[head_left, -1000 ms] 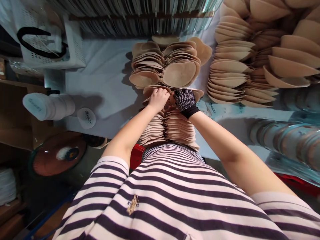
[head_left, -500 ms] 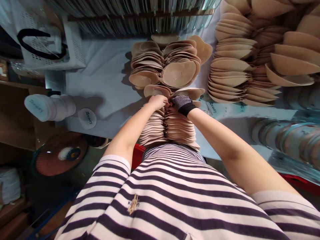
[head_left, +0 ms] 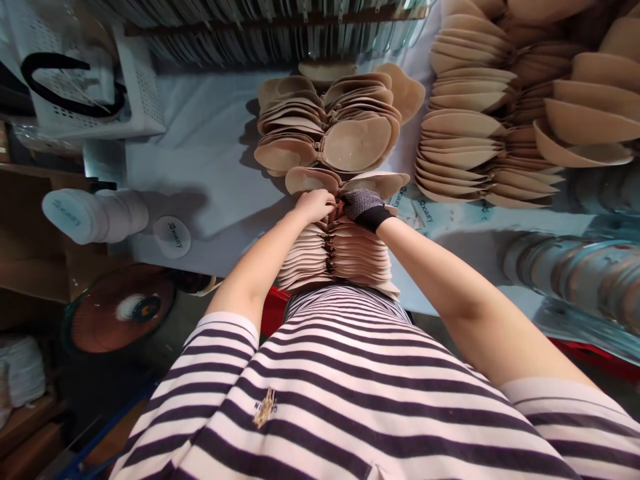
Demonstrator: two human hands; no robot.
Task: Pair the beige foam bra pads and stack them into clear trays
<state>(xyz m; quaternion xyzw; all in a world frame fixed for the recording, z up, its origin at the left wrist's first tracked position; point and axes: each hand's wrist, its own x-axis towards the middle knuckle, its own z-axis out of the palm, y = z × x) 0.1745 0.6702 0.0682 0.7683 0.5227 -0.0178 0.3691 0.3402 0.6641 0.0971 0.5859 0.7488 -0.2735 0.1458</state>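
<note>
My bare left hand and my right hand, in a dark dotted fingerless-looking glove, meet over the table. Both are closed with fingertips pinched at the middle join of a beige stick-on bra, whose two cups spread out just beyond them. The small part between the fingertips is largely hidden. Under and in front of my hands, a row of nested beige bras reaches to my striped shirt. Behind them lies a looser pile of beige bras, cups facing up.
Tall stacks of beige bras stand at the right, with clear plastic packages nearer me. White cup-shaped pieces and a white basket are at the left. Packed clear trays line the back. A fan stands below the table's left edge.
The view has shifted slightly. Both hands stay pinched at the bra's middle, with only a small shift of the fingers.
</note>
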